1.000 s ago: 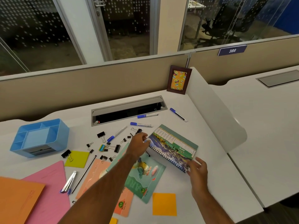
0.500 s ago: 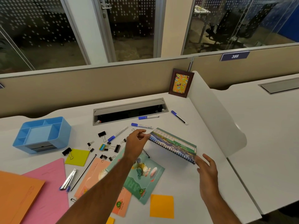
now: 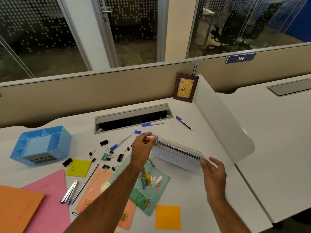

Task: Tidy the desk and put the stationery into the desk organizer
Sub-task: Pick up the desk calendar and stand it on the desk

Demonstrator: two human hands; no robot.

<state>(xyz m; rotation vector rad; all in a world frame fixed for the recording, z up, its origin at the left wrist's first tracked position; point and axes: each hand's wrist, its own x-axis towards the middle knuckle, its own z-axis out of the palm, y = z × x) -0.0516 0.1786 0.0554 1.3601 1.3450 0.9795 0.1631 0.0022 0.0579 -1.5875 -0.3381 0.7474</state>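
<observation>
A person's 2 hands stand a spiral-bound desk calendar (image 3: 176,155) up on a white bench (image 3: 210,190). A second ago it lay nearly flat with its picture cover facing up; now its wire spine is on top and a white date page faces the person, so it looks close to standing as a tent. The left hand (image 3: 143,148) pinches the far-left end of the spine between thumb and fingertips; the right hand (image 3: 212,170) has its fingers loosely curled at the spine's near-right end, touching it (whether it truly grips cannot be told). Left of the left hand lie scattered binder clips (image 3: 104,143), blue-capped markers (image 3: 120,142) and sticky notes (image 3: 78,167); further left sits the blue desk organizer (image 3: 41,145), its compartments apparently unfilled. Booklets (image 3: 148,184) lie under the left forearm. Judging from this, the stationery has yet to go into the organizer.
</observation>
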